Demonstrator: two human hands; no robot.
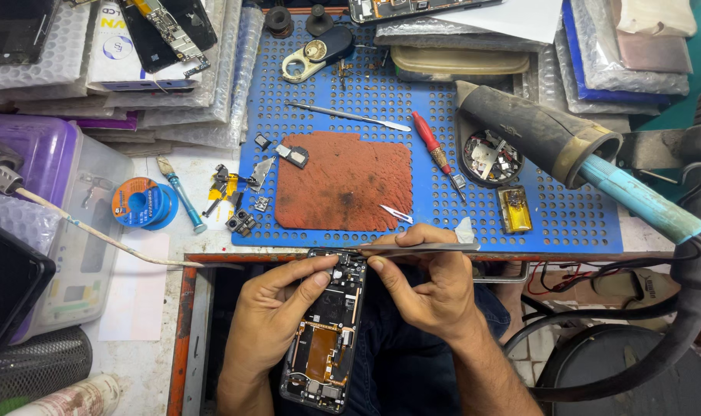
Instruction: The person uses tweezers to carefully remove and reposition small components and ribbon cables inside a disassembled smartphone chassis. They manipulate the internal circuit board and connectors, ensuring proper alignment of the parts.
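At lower centre, the left hand [277, 304] grips an opened smartphone [327, 327] — right hand [423, 281] fingers pinched on tweezers [420, 248] at its top.

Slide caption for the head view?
Left hand steadies an opened phone; right hand works tweezers at its top.

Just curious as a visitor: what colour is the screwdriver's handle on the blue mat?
Red, seen best in the head view: the screwdriver lies on the perforated blue mat.

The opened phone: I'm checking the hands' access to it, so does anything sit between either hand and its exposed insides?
Nothing visible does. The left hand grips the opened phone by its left edge, thumb on the upper internals. The right hand holds tweezers whose tip reaches the phone's top end.
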